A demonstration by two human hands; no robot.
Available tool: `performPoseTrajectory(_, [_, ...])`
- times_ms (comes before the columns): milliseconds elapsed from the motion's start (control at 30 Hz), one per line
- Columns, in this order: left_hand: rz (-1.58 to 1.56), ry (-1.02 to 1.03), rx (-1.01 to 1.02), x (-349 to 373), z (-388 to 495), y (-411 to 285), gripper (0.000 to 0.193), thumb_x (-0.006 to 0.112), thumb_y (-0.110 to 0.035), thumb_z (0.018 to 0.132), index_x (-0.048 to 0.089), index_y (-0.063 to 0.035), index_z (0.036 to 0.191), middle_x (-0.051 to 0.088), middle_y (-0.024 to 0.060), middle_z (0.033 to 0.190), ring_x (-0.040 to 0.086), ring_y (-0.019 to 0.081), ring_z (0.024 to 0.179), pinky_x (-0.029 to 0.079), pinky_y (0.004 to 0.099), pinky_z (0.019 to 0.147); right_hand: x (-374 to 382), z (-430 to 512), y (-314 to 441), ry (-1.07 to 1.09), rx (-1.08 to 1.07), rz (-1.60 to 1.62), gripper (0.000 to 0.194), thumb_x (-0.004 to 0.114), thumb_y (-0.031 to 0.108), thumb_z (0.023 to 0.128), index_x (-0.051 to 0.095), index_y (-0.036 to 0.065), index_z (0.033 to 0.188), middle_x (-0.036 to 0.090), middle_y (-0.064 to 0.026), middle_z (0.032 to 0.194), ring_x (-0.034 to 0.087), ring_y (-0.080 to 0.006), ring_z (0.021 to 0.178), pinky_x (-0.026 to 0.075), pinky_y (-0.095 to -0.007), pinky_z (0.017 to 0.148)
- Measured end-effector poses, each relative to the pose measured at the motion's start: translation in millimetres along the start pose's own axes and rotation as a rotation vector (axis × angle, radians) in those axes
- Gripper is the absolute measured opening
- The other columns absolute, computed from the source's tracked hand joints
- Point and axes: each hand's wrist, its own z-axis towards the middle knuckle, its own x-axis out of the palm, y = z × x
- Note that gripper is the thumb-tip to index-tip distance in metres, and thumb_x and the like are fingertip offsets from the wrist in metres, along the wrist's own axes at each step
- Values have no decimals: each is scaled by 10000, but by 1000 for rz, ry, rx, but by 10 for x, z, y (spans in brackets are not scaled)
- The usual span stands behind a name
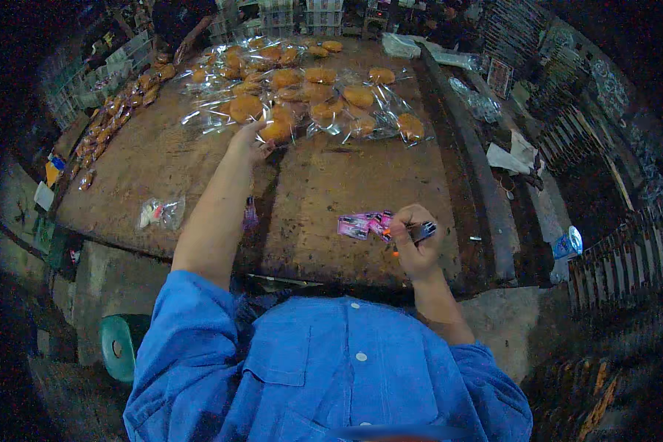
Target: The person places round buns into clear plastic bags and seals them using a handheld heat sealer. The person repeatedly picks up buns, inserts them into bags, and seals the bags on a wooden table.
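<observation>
My left hand (256, 141) reaches out to the near edge of a spread of round brown breads in clear plastic bags, its fingers at the bagged bread (278, 126) there; whether they grip the bag is hard to tell. Closer to me, my right hand (418, 240) is closed around a small dark object (422, 231) with an orange part, perhaps a stapler or a lighter. Just left of that hand lie several small pink printed packets or labels (357, 225) on the wooden table (320, 182).
A long row of wrapped small breads (110, 119) runs along the table's left edge. A clear bag (162, 214) with small items lies at the front left. A person (185, 27) stands at the far left. On the right are crumpled plastic (475, 99) and a blue-and-white container (568, 243).
</observation>
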Motion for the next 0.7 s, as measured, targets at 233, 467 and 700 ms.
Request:
performPoseTrajectory(233, [146, -117, 133, 314, 134, 119, 229, 714, -157, 757, 541, -90, 892, 527, 38, 724, 498, 154, 584, 455, 339, 534, -13, -8, 46, 112, -87, -6, 168, 719, 159, 758, 585, 67, 716, 581, -63, 688, 555, -211, 636, 444, -320, 594])
performPoseTrajectory(467, [-313, 171, 388, 162, -436, -134, 399, 693, -90, 765, 481, -64, 1101, 557, 117, 1008, 586, 254, 875, 529, 421, 702, -80, -17, 138, 134, -79, -140, 208, 669, 180, 799, 575, 38, 678, 557, -67, 681, 512, -185, 626, 391, -295, 576])
performPoseTrajectory(700, [-41, 459, 442, 267, -1649, 369, 567, 717, -77, 735, 437, -51, 1226, 573, 112, 1088, 603, 242, 917, 542, 371, 725, 19, 95, 115, 203, -120, -408, 69, 664, 48, 771, 596, 45, 762, 565, -83, 698, 545, -210, 657, 424, -319, 595])
